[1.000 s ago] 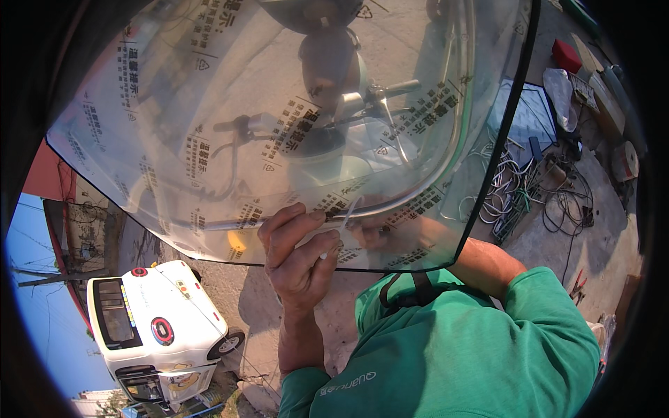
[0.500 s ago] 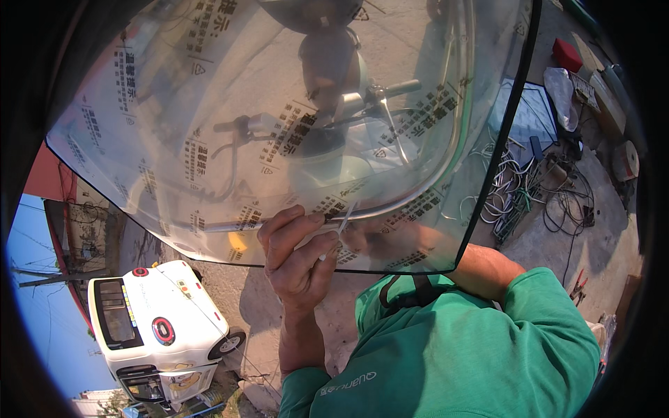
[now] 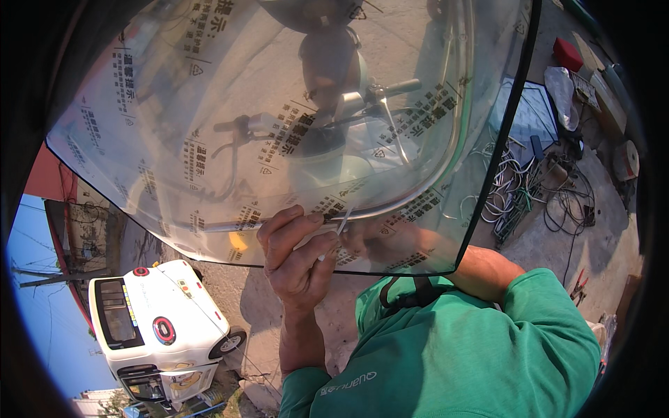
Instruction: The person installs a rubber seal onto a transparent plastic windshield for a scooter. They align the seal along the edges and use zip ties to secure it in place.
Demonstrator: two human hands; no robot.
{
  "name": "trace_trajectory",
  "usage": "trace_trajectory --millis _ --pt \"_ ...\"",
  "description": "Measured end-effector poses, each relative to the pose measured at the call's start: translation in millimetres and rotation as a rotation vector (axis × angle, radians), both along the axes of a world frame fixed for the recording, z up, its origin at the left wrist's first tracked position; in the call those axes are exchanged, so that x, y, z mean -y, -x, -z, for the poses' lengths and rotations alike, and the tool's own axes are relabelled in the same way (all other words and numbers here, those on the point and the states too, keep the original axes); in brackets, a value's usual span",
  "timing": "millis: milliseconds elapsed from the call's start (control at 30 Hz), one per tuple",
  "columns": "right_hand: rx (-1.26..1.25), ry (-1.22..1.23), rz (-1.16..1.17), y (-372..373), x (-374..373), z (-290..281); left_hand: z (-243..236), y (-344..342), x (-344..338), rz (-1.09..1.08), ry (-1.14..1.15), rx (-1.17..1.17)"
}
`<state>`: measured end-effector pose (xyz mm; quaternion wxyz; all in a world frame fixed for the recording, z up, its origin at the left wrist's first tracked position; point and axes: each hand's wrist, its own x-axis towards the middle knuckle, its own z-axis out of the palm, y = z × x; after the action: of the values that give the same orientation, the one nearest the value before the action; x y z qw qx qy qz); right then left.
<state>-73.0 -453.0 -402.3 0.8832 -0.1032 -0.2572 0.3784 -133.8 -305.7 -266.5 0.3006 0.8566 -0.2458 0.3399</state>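
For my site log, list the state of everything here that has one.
Sheet: see-through, printed, tilted
Strip: pinched, slanting
Left hand: curled, holding strip
Right hand: behind sheet, fingers unclear
Handlebar: unheld, seen through sheet
Wires: tangled
Bag: crumpled
Car: on its wheels
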Motion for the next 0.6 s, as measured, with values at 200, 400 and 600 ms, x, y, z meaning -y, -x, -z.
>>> trace_trajectory --millis 200,400,600 --pt "0.701 0.624 0.522 -9.3 30.8 -23.8 -3.0 1.8 -0.6 -0.005 -0.027 -0.015" --pt "0.399 0.133 0.374 -12.7 32.0 -23.8 -1.8 0.5 0.1 -0.002 -0.021 -0.002" --pt "0.641 0.515 0.421 -31.8 41.9 -40.6 -2.8 1.1 0.4 -0.017 -0.044 -0.001"
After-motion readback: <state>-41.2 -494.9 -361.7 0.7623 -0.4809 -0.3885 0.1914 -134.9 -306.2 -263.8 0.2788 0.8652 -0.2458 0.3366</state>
